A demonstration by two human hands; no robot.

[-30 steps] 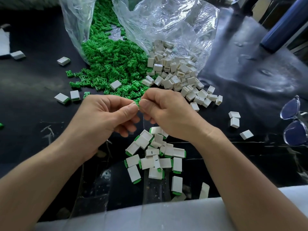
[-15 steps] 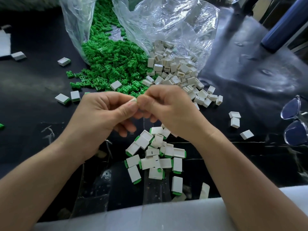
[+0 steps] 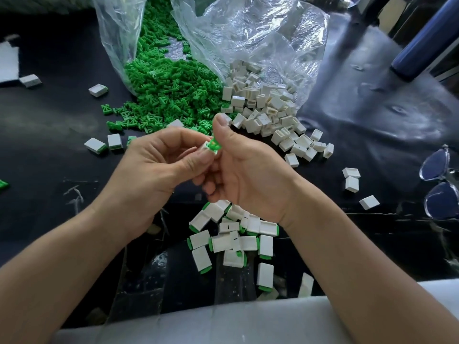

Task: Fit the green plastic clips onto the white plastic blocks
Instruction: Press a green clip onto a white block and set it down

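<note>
My left hand (image 3: pixel 159 167) pinches a small white block (image 3: pixel 208 148) between thumb and fingers at mid-frame. A green clip (image 3: pixel 215 145) sits at the block's open end, held there by my right hand (image 3: pixel 244 167), whose thumb points up. Behind the hands, loose green clips (image 3: pixel 164 93) spill from one clear bag. Bare white blocks (image 3: pixel 268 110) spill from the bag beside it. Below my right wrist lies a heap of white blocks with green clips fitted (image 3: pixel 233 234).
A black sheet (image 3: pixel 44 115) covers the table. Stray blocks lie at the left (image 3: pixel 98 90) and at the right (image 3: pixel 351 178). Clear-framed glasses (image 3: pixel 439 184) rest at the right edge, a blue cylinder (image 3: pixel 427 38) at the far right. A white edge (image 3: pixel 223 324) runs along the front.
Both hands have turned so the white block and green clip now show between the fingertips. My right thumb has lifted upward. The piles have not moved.
</note>
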